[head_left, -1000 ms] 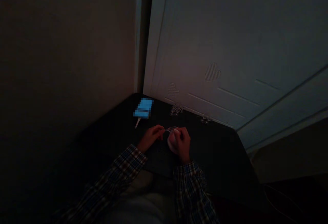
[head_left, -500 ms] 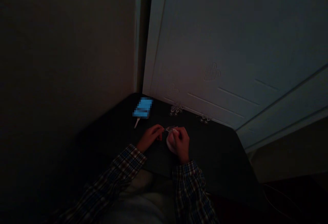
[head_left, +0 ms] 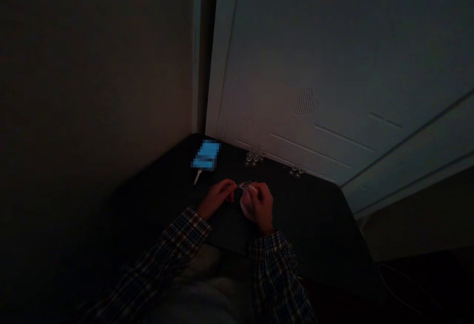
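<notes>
My left hand [head_left: 219, 197] reaches in from the left, thumb and fingers pinched on one end of a small shiny piece [head_left: 244, 184]. Its kind is too dim to make out. My right hand [head_left: 262, 204] is closed at the other end of that piece, fingertips pressed together. A pale pinkish round object [head_left: 246, 205] lies under and beside the right hand, which partly covers it. Whether the right fingers grip the shiny piece or the round object cannot be told.
The dark table [head_left: 311, 225] stands against a pale panel with heart reliefs [head_left: 306, 102]. A lit phone [head_left: 206, 155], blurred out, lies at the back left with a white cable [head_left: 197, 177]. Small shiny round pieces [head_left: 254, 156] cluster at the back, with another group [head_left: 296, 171] farther right.
</notes>
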`<state>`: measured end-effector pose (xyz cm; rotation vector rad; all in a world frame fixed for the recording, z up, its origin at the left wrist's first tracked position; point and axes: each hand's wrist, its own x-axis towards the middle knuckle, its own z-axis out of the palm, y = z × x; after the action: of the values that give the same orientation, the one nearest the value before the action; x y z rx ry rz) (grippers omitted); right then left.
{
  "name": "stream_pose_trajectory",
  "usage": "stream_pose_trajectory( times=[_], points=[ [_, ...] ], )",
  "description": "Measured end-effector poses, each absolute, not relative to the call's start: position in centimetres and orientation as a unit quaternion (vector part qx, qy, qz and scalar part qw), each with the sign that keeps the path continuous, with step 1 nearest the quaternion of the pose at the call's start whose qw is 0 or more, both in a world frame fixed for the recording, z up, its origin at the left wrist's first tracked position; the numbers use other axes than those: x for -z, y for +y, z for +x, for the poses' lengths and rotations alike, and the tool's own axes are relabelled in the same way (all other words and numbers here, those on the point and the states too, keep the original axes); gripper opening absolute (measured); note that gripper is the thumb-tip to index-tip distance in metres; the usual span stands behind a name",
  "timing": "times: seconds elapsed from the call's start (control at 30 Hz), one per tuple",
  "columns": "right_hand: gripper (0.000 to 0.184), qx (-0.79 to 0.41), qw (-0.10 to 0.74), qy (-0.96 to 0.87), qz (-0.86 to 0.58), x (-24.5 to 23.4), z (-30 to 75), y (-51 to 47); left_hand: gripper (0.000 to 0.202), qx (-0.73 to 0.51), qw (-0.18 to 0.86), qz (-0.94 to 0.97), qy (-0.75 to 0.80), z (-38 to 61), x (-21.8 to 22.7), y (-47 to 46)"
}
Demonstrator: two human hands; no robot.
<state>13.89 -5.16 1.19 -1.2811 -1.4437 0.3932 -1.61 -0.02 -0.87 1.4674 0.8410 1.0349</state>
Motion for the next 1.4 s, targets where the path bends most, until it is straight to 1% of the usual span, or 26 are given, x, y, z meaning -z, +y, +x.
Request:
stream_pose_trajectory(
  times=[0.77,1.03,1.17,1.4],
  points=[
    [0.018,-0.162,0.552,-0.612,-0.542,-1.1,13.9,-5.0,0.029,-0.432,0.537,0.631,0.357,-1.7,0.5,-0.2],
    [0.018,-0.162,0.553,-0.614,-0.539,-1.1,13.9,-5.0,0.032,-0.424,0.533,0.632,0.371,-1.7,0.6,-0.1],
    [0.018,-0.166,0.549,-0.613,-0.543,-1.1,13.9,-5.1,0.031,-0.426,0.536,0.633,0.36,-1.8,0.3,-0.2],
    [0.019,-0.164,0.551,-0.615,-0.54,-1.1,13.9,-5.0,0.031,-0.426,0.513,0.651,0.364,-1.8,0.1,-0.4]
  ],
)
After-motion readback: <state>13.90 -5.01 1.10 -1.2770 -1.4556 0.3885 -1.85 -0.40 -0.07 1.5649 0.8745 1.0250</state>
